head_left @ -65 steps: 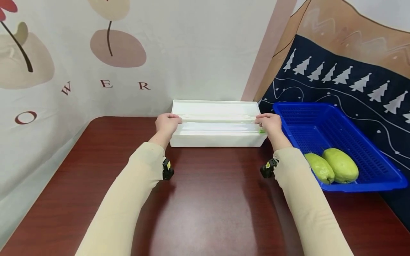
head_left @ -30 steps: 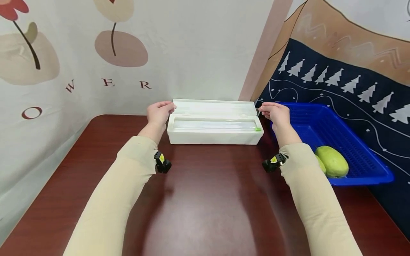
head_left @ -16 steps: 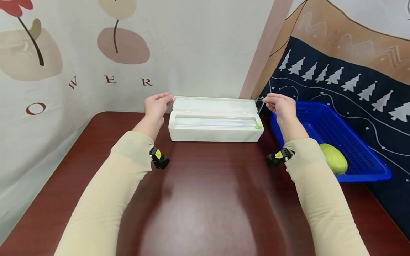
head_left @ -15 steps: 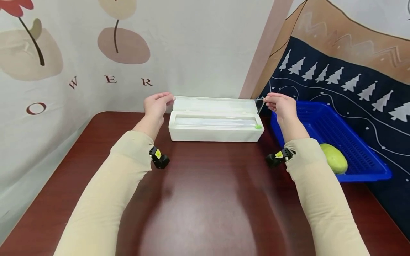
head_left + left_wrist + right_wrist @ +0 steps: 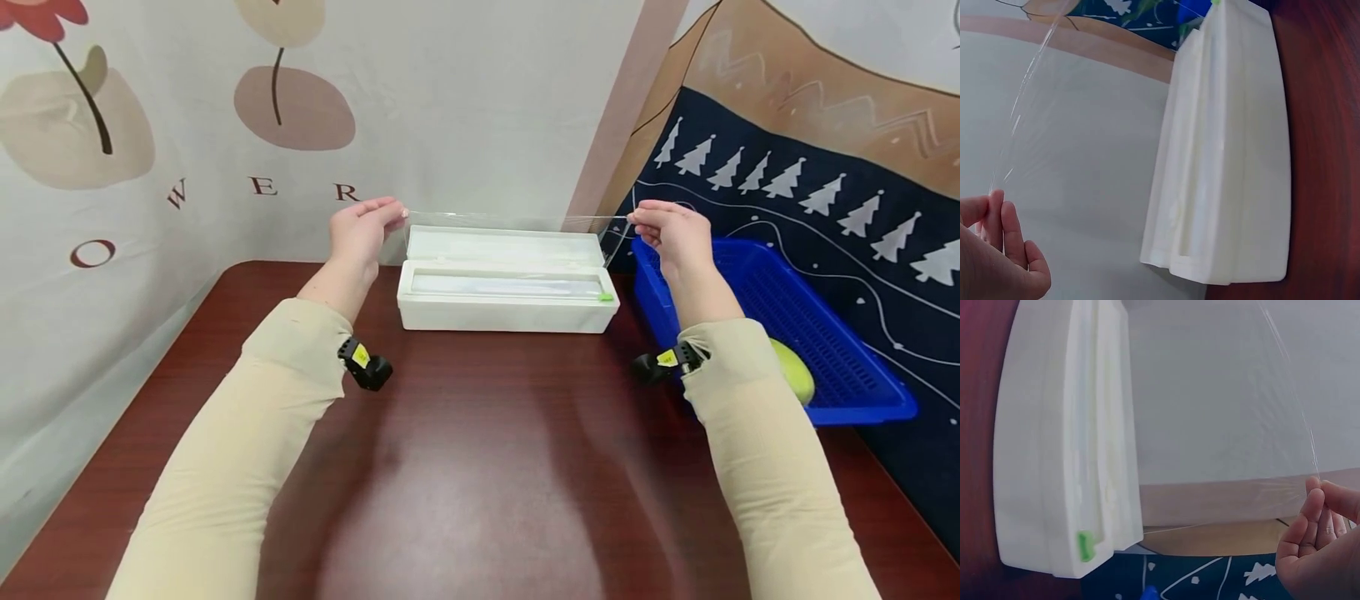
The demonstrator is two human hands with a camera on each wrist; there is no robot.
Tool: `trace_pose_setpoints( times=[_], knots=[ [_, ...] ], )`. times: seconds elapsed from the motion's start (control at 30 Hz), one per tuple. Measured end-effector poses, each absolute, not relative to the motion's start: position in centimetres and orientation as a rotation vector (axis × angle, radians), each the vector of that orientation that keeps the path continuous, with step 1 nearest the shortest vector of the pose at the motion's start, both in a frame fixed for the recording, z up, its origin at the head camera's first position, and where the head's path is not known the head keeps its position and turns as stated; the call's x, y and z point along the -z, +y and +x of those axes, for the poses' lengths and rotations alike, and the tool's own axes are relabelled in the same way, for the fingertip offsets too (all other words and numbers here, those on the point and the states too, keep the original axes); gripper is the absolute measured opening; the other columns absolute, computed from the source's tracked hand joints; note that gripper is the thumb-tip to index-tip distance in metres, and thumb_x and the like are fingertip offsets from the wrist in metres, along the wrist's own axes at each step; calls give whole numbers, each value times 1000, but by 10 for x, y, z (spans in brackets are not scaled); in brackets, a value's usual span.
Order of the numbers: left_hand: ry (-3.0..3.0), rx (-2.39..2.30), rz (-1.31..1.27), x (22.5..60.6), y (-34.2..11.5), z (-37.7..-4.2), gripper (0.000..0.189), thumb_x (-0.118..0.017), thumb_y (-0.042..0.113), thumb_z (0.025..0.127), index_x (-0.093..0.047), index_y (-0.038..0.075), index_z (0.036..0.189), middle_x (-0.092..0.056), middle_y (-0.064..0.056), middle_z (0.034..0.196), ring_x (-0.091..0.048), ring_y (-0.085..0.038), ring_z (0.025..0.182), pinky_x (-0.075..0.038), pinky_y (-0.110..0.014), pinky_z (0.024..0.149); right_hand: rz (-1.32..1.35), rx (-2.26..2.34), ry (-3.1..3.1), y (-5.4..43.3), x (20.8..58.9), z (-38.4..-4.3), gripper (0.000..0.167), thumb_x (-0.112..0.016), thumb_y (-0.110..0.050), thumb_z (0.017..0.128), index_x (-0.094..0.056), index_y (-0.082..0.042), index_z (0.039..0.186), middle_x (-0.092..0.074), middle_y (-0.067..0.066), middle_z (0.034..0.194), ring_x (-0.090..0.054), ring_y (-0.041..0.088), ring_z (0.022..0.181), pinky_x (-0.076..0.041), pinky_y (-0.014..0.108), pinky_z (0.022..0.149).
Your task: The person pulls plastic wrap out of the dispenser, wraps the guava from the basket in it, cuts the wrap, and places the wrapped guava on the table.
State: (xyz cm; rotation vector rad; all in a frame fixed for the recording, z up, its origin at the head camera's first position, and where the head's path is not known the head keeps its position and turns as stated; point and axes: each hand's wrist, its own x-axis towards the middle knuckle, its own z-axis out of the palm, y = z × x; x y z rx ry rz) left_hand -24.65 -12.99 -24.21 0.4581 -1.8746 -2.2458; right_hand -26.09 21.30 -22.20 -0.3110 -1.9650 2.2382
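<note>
A white cling film dispenser box point(image 5: 510, 317) stands at the back of the table with its lid point(image 5: 506, 246) raised. Clear cling film point(image 5: 517, 218) stretches above it, its free edge taut between both hands. My left hand point(image 5: 360, 237) pinches the left corner between thumb and fingers, also visible in the left wrist view point(image 5: 1000, 256). At the other corner my right hand point(image 5: 678, 237) pinches the film, as the right wrist view of that hand point(image 5: 1316, 547) confirms. A green slider point(image 5: 606, 297) sits at the right end of the box front.
To the right is a blue plastic basket point(image 5: 862, 412) with a green fruit point(image 5: 795, 371) partly hidden behind the right sleeve. A printed cloth point(image 5: 480, 108) hangs behind the brown table point(image 5: 465, 467). Black cameras point(image 5: 367, 367) are strapped at the wrists.
Both hands have risen from the box's inside and moved apart, drawing the cling film up over the raised lid. The right forearm now covers more of the fruit.
</note>
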Motion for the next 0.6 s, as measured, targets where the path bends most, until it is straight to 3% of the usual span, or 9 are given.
trace_pose_setpoints(
  times=[0.23,0.6],
  knots=[
    [-1769,2329,415,228,-131,-243,19,-64,10,87,-64,5,105,-63,6,78,-63,-5,75,-44,-23,94,-284,-2272,-1934,214,211,-257,9,-66,-9,85,-69,-14,77,-70,-5,70,-61,8,67,-47,16,71],
    [-1656,2426,392,208,-129,-243,5,-66,9,85,-65,10,90,-64,5,77,-63,-6,74,-42,-21,88,-219,-2327,-1861,216,190,-257,8,-68,-6,82,-70,-10,76,-70,-2,69,-62,8,62,-48,16,65]
  ],
)
